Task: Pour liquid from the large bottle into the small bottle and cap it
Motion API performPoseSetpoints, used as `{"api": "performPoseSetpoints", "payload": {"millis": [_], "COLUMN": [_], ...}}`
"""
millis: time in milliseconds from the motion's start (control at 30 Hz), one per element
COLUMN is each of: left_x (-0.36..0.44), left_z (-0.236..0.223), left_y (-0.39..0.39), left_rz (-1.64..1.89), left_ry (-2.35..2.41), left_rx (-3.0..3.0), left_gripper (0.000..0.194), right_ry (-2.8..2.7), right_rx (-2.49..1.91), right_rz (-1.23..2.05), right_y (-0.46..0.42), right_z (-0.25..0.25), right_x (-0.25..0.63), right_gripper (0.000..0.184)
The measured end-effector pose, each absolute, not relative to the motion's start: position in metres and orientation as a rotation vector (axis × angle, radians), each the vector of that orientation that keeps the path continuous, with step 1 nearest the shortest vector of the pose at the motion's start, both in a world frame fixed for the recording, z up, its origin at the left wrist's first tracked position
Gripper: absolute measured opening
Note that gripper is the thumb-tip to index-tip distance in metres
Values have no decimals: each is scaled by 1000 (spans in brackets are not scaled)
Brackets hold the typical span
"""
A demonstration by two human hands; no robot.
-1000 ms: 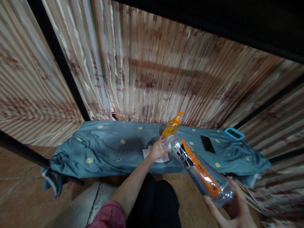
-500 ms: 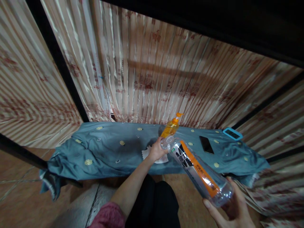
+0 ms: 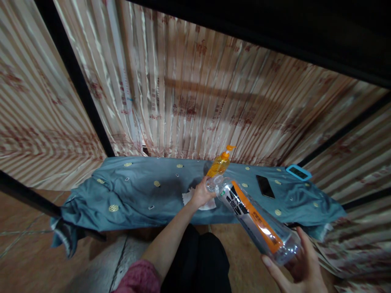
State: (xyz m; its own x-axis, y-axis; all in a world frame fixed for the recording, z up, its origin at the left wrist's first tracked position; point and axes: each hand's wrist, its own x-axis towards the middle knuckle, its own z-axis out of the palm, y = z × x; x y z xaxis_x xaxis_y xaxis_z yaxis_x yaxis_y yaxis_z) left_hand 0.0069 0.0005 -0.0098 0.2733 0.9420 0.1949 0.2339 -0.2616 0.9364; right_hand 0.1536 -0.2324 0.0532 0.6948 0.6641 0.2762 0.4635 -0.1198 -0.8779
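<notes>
My right hand (image 3: 301,266) grips the base of a large clear plastic bottle (image 3: 253,217) with an orange and silver label. The bottle is tilted, its neck pointing down and left; I cannot make out liquid in it. At its mouth, my left hand (image 3: 202,194) is closed round a small clear cup-like vessel (image 3: 211,184), partly hidden by the fingers. Under that hand a white tissue (image 3: 209,204) lies on the blue-green cloth (image 3: 171,199). Just behind stands a yellow pump bottle (image 3: 219,163) with an orange pump head.
A dark phone (image 3: 265,186) lies on the cloth right of the hands. Farther right is a blue-framed device (image 3: 298,173). Striped curtains (image 3: 189,101) hang behind and at both sides, with a dark post (image 3: 76,81) at left and a dark beam (image 3: 275,32) overhead.
</notes>
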Motion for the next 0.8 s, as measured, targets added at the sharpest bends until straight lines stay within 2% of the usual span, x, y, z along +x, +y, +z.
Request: {"api": "performPoseSetpoints", "payload": {"millis": [367,800], "left_x": [5,6], "left_z": [-6,-8], "left_y": [-1,-1], "left_rz": [1055,1065], "left_ry": [1076,1071], "left_rx": [1714,1683], "left_gripper": [58,61], "right_ry": [-974,-972], "right_rx": [-1773,-1759], "right_rz": [178,155], "right_y": [-233,-233], "right_z": [56,58], "right_x": [152,148], "right_gripper": [99,98]}}
